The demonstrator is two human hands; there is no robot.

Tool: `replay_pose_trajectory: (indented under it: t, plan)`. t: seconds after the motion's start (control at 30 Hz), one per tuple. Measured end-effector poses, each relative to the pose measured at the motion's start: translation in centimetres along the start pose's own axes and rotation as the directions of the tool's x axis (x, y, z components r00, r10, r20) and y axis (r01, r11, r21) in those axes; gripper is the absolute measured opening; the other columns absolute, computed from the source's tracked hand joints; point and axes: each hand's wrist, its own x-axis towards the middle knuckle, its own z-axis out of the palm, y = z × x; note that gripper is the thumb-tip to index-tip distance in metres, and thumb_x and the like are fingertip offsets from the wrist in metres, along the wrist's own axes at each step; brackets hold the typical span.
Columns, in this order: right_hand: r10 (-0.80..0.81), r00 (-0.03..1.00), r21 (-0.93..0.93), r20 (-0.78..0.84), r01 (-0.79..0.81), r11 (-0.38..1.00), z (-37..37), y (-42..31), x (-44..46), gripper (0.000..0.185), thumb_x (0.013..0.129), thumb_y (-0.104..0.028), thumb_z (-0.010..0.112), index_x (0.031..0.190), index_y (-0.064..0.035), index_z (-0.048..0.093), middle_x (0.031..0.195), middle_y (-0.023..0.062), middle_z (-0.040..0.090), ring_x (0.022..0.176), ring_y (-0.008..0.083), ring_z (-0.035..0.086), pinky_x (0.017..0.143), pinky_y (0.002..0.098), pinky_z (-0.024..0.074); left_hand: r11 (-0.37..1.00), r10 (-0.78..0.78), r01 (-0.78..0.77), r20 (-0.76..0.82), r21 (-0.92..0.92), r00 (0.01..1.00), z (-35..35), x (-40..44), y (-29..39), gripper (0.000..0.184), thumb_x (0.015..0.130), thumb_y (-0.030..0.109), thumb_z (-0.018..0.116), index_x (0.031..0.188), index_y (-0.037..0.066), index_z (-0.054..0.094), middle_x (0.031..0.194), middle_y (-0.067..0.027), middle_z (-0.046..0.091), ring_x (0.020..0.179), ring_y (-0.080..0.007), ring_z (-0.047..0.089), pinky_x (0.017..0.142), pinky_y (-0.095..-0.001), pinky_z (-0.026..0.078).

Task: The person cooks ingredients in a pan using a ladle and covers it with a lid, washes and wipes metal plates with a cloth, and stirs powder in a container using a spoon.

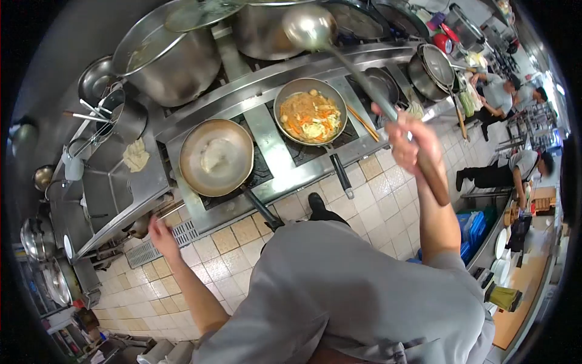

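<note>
My right hand (415, 142) grips a long-handled ladle (309, 27), its metal bowl raised over the back of the stove. My left hand (162, 235) hangs at the left over the floor, fingers loosely apart, holding nothing. On a front burner sits a frying pan (311, 85) containing shredded carrot, pale cabbage-like strips and a brownish sauce. To its left, a second frying pan (194, 173) has a small whitish patch in its middle. Both pan handles point towards my body. Wooden chopsticks (364, 124) lie just right of the food-filled pan.
Large stockpots (182, 70) stand along the back of the stove. At the left are a sink (106, 188), a crumpled cloth (136, 156) and a pot of utensils (130, 115). Stacked pots (427, 76) stand at the right. Several other people (503, 173) work further right.
</note>
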Motion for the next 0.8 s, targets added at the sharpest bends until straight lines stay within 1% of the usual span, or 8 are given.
replay_pose_trajectory:
  t: [0.07, 0.13, 0.27, 0.33, 0.4, 0.47, 0.67, 0.8]
  plan:
    - [0.025, 0.969, -0.177, -0.245, -0.07, 0.982, -4.2, 2.3, -3.1, 0.053, 0.098, -0.017, 0.057, 0.144, 0.0039, 0.044, 0.079, 0.0014, 0.055, 0.044, 0.0036, 0.042, 0.034, 0.0216, 0.035, 0.987, 0.159, -0.16, 0.065, 0.013, 0.985, 4.6, 3.2, 7.8, 0.027, 0.104, 0.022, 0.06, 0.12, 0.001, 0.061, 0.086, 0.0011, 0.057, 0.074, -0.0068, 0.051, 0.064, -0.0228, 0.045]
    - [0.113, 0.927, -0.061, -0.357, -0.144, 0.988, -7.8, 4.6, -4.9, 0.053, 0.097, -0.016, 0.057, 0.145, 0.0026, 0.044, 0.079, 0.0007, 0.054, 0.044, 0.0034, 0.041, 0.035, 0.0214, 0.0326, 0.954, 0.273, -0.286, 0.14, 0.087, 0.952, 9.9, 7.2, 14.7, 0.035, 0.104, 0.021, 0.061, 0.132, -0.001, 0.059, 0.103, -0.0043, 0.064, 0.094, -0.0107, 0.059, 0.083, -0.0262, 0.05]
    - [0.3, 0.924, 0.517, -0.235, -0.143, 0.844, -14.6, 10.1, -5.9, 0.054, 0.094, -0.014, 0.058, 0.144, 0.001, 0.044, 0.078, 0.0003, 0.054, 0.046, 0.0062, 0.043, 0.036, 0.0227, 0.0343, 0.741, 0.594, -0.663, 0.356, 0.108, 0.721, 23.2, 14.4, 29.5, 0.043, 0.102, 0.021, 0.063, 0.14, 0.001, 0.057, 0.14, -0.0162, 0.061, 0.127, -0.023, 0.059, 0.109, -0.035, 0.044]
    - [0.295, 0.921, 0.328, -0.254, -0.205, 0.922, -15.0, 10.1, -5.5, 0.051, 0.094, -0.011, 0.057, 0.143, 0.0003, 0.045, 0.077, -0.0001, 0.054, 0.047, 0.0064, 0.044, 0.038, 0.0233, 0.0361, 0.59, 0.683, -0.778, 0.381, 0.216, 0.623, 30.1, 17.7, 36.2, 0.05, 0.101, 0.027, 0.062, 0.144, 0.003, 0.054, 0.143, -0.0177, 0.059, 0.133, -0.0278, 0.056, 0.111, -0.0369, 0.042]
    - [0.28, 0.92, 0.13, -0.273, -0.253, 0.959, -15.5, 9.6, -5.6, 0.049, 0.094, -0.009, 0.056, 0.141, -0.0003, 0.047, 0.076, -0.0005, 0.054, 0.048, 0.0066, 0.046, 0.04, 0.024, 0.0378, 0.135, 0.768, -0.875, 0.509, 0.464, 0.389, 35.9, 21.2, 41.6, 0.056, 0.103, 0.037, 0.057, 0.146, 0.003, 0.051, 0.146, -0.0209, 0.055, 0.137, -0.0339, 0.051, 0.114, -0.039, 0.04]
    - [0.224, 0.923, -0.338, -0.313, -0.328, 0.882, -16.1, 8.5, -5.5, 0.055, 0.094, -0.003, 0.053, 0.147, 0.0026, 0.042, 0.071, -0.0008, 0.051, 0.048, 0.0072, 0.046, 0.04, 0.0246, 0.0389, 0.047, 0.752, -0.825, 0.525, 0.563, 0.4, 41.1, 28.3, 42.8, 0.06, 0.104, 0.044, 0.051, 0.149, 0.004, 0.048, 0.15, -0.0217, 0.05, 0.14, -0.0378, 0.046, 0.116, -0.0409, 0.037]
    - [0.151, 0.941, -0.632, -0.302, -0.317, 0.707, -18.9, 4.0, -6.0, 0.062, 0.09, 0.002, 0.055, 0.151, -0.0035, 0.043, 0.071, 0.0015, 0.052, 0.057, 0.009, 0.05, 0.054, 0.0266, 0.0449, 0.077, 0.326, -0.661, 0.608, 0.747, 0.725, 47.0, 35.7, 43.1, 0.062, 0.102, 0.043, 0.051, 0.151, 0.006, 0.045, 0.151, -0.0214, 0.049, 0.141, -0.0359, 0.045, 0.115, -0.0408, 0.038]
    - [-0.045, 0.976, -0.914, -0.214, -0.184, 0.362, -22.3, 5.2, -6.8, 0.064, 0.086, -0.001, 0.063, 0.148, -0.0071, 0.047, 0.092, 0.0206, 0.067, 0.077, 0.0297, 0.068, 0.073, 0.0378, 0.0542, 0.216, 0.271, -0.591, 0.534, 0.777, 0.801, 48.2, 36.3, 43.4, 0.061, 0.099, 0.041, 0.055, 0.148, 0.006, 0.049, 0.144, -0.0218, 0.057, 0.135, -0.035, 0.053, 0.11, -0.041, 0.043]
